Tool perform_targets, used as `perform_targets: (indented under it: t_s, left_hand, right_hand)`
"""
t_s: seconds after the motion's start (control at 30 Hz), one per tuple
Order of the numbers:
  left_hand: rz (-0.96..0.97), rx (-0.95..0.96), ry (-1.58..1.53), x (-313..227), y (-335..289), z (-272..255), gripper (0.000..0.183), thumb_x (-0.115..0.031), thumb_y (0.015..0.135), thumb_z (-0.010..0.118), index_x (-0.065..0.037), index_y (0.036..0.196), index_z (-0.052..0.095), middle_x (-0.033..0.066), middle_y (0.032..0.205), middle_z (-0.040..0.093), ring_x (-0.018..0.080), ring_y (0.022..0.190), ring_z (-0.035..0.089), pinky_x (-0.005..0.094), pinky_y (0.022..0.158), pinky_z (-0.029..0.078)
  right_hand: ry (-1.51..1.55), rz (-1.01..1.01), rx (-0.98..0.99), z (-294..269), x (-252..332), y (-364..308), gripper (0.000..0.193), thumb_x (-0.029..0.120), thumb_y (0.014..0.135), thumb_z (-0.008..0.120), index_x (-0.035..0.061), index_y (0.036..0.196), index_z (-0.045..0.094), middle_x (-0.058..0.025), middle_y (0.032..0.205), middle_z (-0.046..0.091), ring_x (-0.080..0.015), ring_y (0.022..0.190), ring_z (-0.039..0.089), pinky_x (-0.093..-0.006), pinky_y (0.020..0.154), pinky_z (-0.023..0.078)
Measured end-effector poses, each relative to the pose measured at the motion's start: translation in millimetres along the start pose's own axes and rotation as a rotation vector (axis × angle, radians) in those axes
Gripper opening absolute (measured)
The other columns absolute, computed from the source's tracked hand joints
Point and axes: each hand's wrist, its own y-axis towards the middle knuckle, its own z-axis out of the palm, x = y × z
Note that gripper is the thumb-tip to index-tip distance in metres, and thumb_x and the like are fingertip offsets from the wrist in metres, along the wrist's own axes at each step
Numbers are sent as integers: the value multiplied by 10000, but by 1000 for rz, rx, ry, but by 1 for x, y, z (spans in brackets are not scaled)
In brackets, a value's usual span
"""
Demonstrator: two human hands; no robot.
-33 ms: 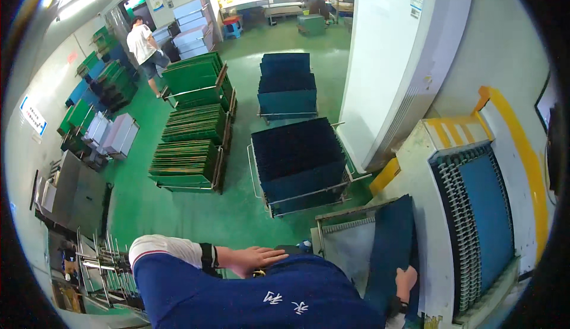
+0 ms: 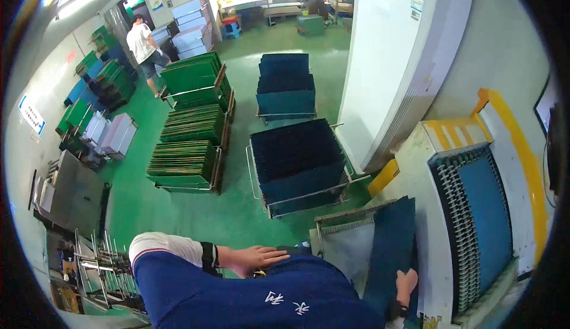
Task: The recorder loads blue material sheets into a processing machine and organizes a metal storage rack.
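Observation:
My left hand [image 2: 256,259] lies flat across the front of my blue shirt, fingers stretched out and together, their tips on a dark edge. It holds nothing. At the lower right my right hand [image 2: 406,284] is curled at the right edge of a thin dark blue board [image 2: 389,243]. The fingertips are partly hidden, but they appear closed on that edge. The board stands tilted in a metal-framed rack [image 2: 319,234], beside a pale grey sheet [image 2: 344,252].
A conveyor machine [image 2: 463,228] with a blue panel [image 2: 485,210] stands at the right. Ahead are racks of dark blue boards [image 2: 300,151] and green boards [image 2: 181,163]. A tall white cabinet [image 2: 380,50] rises behind. A person [image 2: 142,44] stands far left; metal rods [image 2: 107,269] stick up nearby.

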Motion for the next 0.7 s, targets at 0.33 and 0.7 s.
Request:
perform_targets:
  t_s: [0.33,0.7]
  left_hand:
    - [270,184,90,40,59,-36,1020,-273,760,705,-76,1532,68,174,1581,130,368,1438,206,505,1148,213]
    - [410,238,20,85,97,-31,1006,-357,728,702,-79,1522,151,173,1561,189,385,1410,249,486,1141,229]
  right_hand:
    - [561,224,-14,-145,42,-67,357,181,784,714,-39,1050,627,-151,985,667,-259,893,619,-387,774,472]
    - [1719,387,-629,-154,41,-102,286,150,921,609,-10,1157,583,-101,1130,621,-241,1038,603,-393,903,498]
